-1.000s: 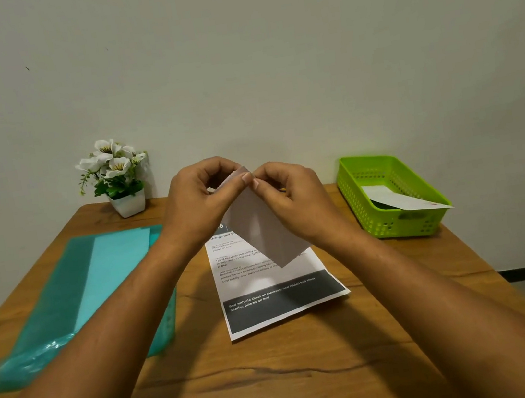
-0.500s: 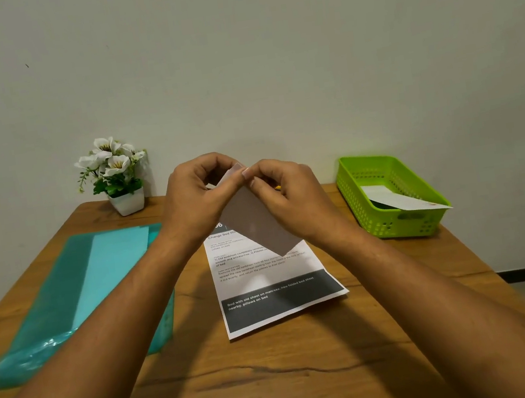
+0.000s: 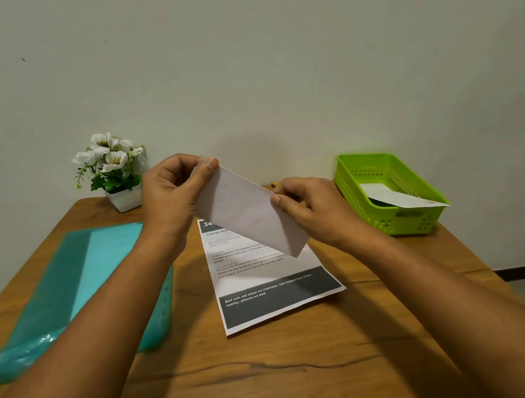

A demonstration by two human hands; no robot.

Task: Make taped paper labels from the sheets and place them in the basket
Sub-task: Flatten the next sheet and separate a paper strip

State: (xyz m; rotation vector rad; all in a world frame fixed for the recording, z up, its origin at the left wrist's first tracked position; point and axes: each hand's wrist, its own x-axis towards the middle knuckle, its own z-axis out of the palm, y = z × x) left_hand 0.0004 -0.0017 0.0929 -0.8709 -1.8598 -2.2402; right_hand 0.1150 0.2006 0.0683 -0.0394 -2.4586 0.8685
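I hold a folded paper strip (image 3: 246, 211) in the air with both hands, above the wooden table (image 3: 282, 383). My left hand (image 3: 172, 198) pinches its upper left end between thumb and curled fingers. My right hand (image 3: 310, 207) pinches its far long edge, thumb on the side facing me and the fingers curled behind. The strip slopes down from upper left to lower right, its plain pale side toward me, and its lower corner hangs free past my right hand. I cannot tell whether any tape is on it.

Directly under the strip 1 printed sheet (image 3: 266, 280) lies flat on the table, with lines of text and a dark band of white lettering near its closest edge. The strip hides part of the sheet's top.

The green basket (image 3: 372, 216) stands at the right rear of the table, well apart from my hands. 1 white label (image 3: 390, 196) lies in it, tilted, with a corner poking out over the rim on the right.

To the left a teal plastic folder (image 3: 73, 288) lies flat, partly under my left forearm. A small white pot of white flowers (image 3: 114, 173) stands at the back, against the wall, just behind my left hand.
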